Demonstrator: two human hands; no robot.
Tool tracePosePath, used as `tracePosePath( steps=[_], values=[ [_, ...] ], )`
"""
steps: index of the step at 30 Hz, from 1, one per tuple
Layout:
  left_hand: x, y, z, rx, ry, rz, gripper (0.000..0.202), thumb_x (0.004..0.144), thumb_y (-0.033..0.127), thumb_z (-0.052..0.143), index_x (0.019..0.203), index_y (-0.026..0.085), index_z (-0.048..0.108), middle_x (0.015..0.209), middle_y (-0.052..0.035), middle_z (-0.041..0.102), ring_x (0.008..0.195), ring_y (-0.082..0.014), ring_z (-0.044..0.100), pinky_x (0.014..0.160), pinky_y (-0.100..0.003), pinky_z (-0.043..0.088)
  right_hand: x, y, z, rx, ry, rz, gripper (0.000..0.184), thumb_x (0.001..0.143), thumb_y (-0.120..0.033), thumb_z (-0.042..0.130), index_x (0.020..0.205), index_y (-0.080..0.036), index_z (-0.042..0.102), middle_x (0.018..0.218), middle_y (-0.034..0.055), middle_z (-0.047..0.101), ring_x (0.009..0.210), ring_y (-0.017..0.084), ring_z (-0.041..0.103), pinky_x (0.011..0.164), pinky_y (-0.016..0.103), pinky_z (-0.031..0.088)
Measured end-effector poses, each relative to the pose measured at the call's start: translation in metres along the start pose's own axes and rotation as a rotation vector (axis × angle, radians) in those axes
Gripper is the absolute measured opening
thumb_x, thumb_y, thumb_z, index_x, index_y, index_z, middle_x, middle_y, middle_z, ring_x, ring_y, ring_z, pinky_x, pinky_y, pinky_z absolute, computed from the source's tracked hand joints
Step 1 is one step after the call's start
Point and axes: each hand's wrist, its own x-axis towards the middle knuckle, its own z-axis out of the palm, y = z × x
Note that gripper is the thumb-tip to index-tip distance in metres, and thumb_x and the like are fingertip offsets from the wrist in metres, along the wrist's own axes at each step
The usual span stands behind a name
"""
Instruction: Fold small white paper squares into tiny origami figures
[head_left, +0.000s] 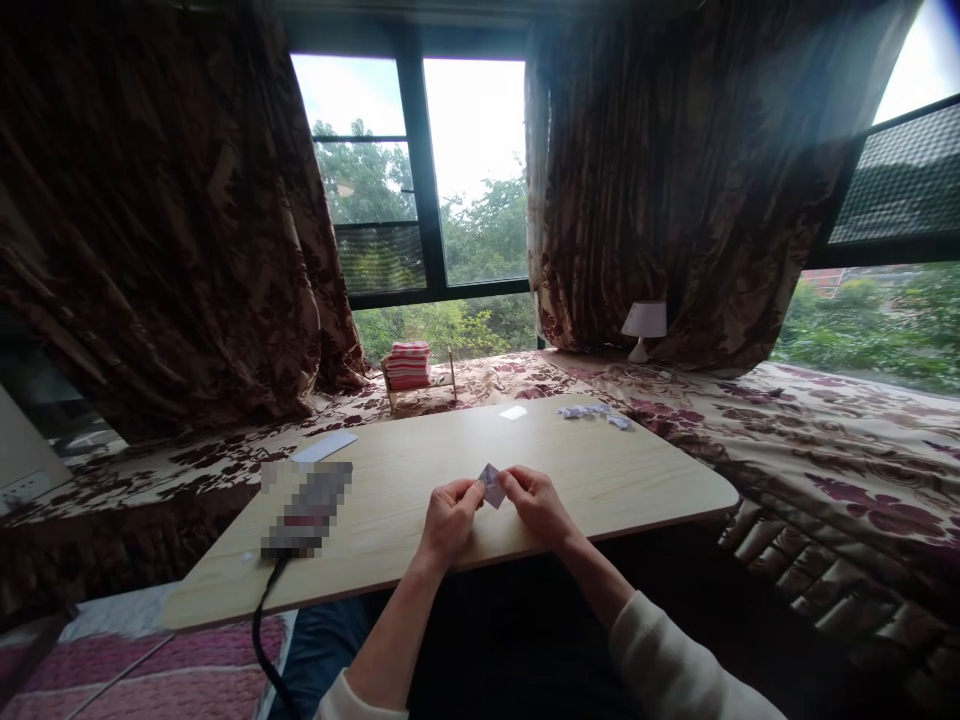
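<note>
Watching from far away, I see the left hand [452, 515] and right hand [536, 503] near the front edge of the surface [622, 475]. Each one is pinched, thumb against finger, on one side of a small folded paper [492, 488]. The paper stands between them like a little diamond. It has creases, so I'd say some folds are done, and being held by both hands makes me think it isn't finished. Over to the left lies a blurred dark thing [309, 508] with a black cord [259, 625]. Past that is a flat white paper [326, 446], which looks not used yet. At the back right, small paper bits [592, 412] lie together; they may be finished ones, but they're too tiny to tell. Behind the surface, striped cloths [409, 366] sit stacked near the window [416, 250].
</note>
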Motion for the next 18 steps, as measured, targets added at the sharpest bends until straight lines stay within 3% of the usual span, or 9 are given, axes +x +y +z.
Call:
tracePosePath(
  steps=[6,10,12,16,18],
  values=[
    [0.0013,-0.0033,-0.0008,-0.016,0.031,-0.002,0.026,0.074,0.037,0.060,0.065,0.014,0.070,0.056,-0.0013,0.061,0.055,-0.0138,0.051,0.056,-0.023,0.039,-0.0012,-0.0009,-0.0005,0.025,0.005,-0.013,0.029,0.082,-0.039,0.050,0.068,-0.016,0.063,0.060,0.0014,0.060,0.058,0.014,0.051,0.054,0.025,0.041],
    [0.0025,-0.0050,-0.0004,-0.024,-0.012,0.001,0.021,0.071,0.032,0.063,0.078,0.014,0.072,0.069,-0.0036,0.067,0.064,-0.0155,0.057,0.061,-0.023,0.042,-0.0005,-0.0005,-0.0006,0.025,0.039,-0.013,0.030,0.084,-0.038,0.049,0.071,-0.015,0.064,0.061,0.0021,0.061,0.057,0.015,0.053,0.054,0.025,0.042],
    [0.0028,-0.0059,0.0001,-0.017,-0.035,0.000,0.019,0.068,0.031,0.067,0.076,0.014,0.071,0.069,-0.0033,0.067,0.062,-0.0147,0.056,0.059,-0.023,0.041,-0.0004,0.0002,0.0001,0.021,0.042,-0.023,0.028,0.084,-0.036,0.048,0.073,-0.015,0.064,0.062,0.0025,0.063,0.058,0.015,0.055,0.055,0.026,0.044],
    [0.0032,-0.0076,0.0001,-0.006,-0.028,0.002,0.017,0.068,0.031,0.067,0.068,0.014,0.068,0.061,-0.0006,0.064,0.057,-0.0126,0.053,0.056,-0.022,0.039,-0.0014,0.0003,0.0021,-0.010,0.093,-0.068,0.019,0.082,-0.028,0.052,0.091,-0.017,0.064,0.082,0.0057,0.065,0.074,0.018,0.060,0.063,0.028,0.048],
    [0.0034,-0.0080,-0.0006,-0.005,-0.017,0.008,0.018,0.069,0.032,0.066,0.069,0.014,0.069,0.062,-0.0008,0.064,0.059,-0.0133,0.054,0.058,-0.022,0.040,-0.0021,-0.0008,0.0029,-0.032,0.095,-0.108,0.017,0.080,-0.024,0.053,0.092,-0.019,0.065,0.093,0.0071,0.063,0.085,0.019,0.059,0.067,0.029,0.049]
  ],
)
